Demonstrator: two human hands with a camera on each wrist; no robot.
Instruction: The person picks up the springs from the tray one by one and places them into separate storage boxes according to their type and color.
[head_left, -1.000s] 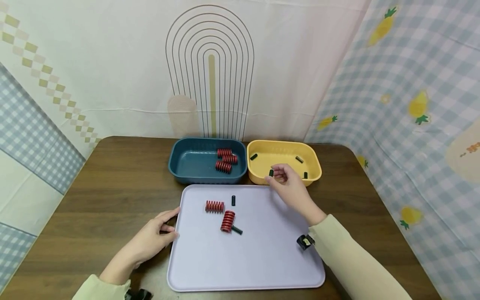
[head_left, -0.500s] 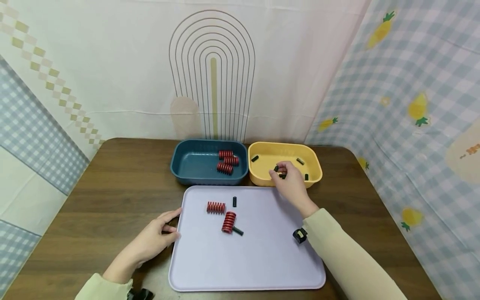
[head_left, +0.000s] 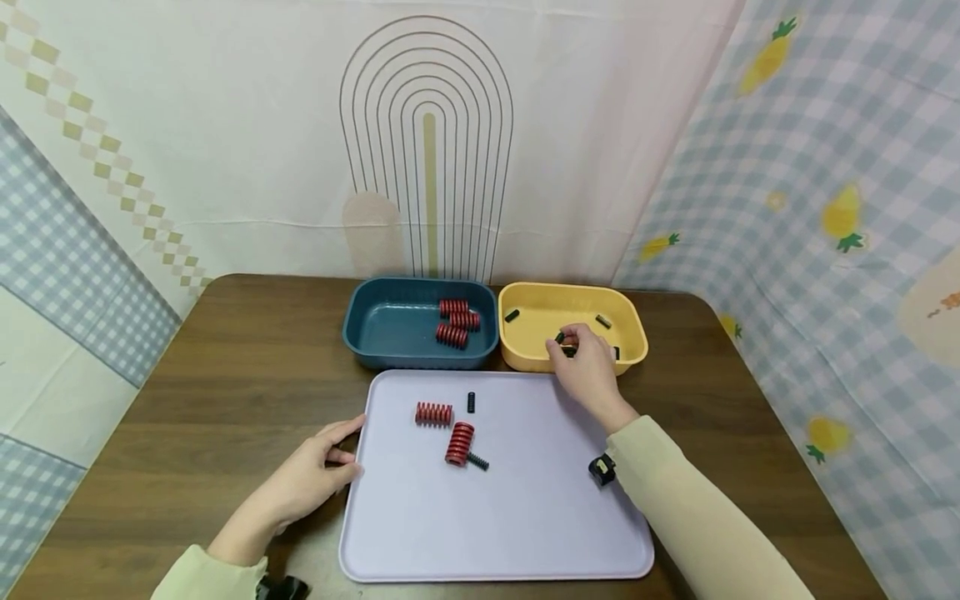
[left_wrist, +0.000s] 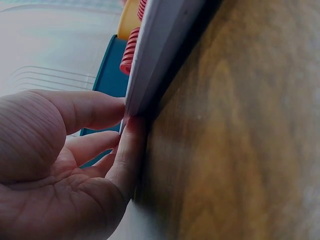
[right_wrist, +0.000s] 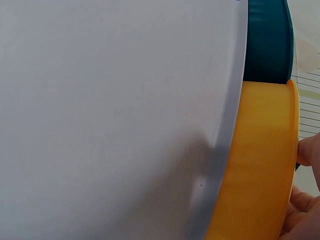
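My right hand (head_left: 588,367) is over the front of the yellow bin (head_left: 517,360), pinching a small dark green spring (head_left: 560,337) between thumb and fingers. Just below the fingertips another dark spring (head_left: 570,352) shows, partly covered by the hand. In the right wrist view the thumb and fingers are cut off at the right edge, behind the bin wall. At the left side of the lilac tray (head_left: 495,533), my left hand (head_left: 311,475) pinches the rim, thumb on one side and a finger beneath. On the tray lie two red springs (head_left: 460,443) and two small dark springs (head_left: 471,402).
A blue bin (head_left: 390,362) with three red springs (head_left: 452,336) stands against the yellow bin, behind the tray. Other small dark springs (head_left: 512,316) lie in the yellow bin. All stand on a brown wooden table (head_left: 225,367), with a patterned cloth behind.
My right hand has moved slightly right and farther over the yellow bin with the green spring in its fingers. The left hand stays at the tray's rim.
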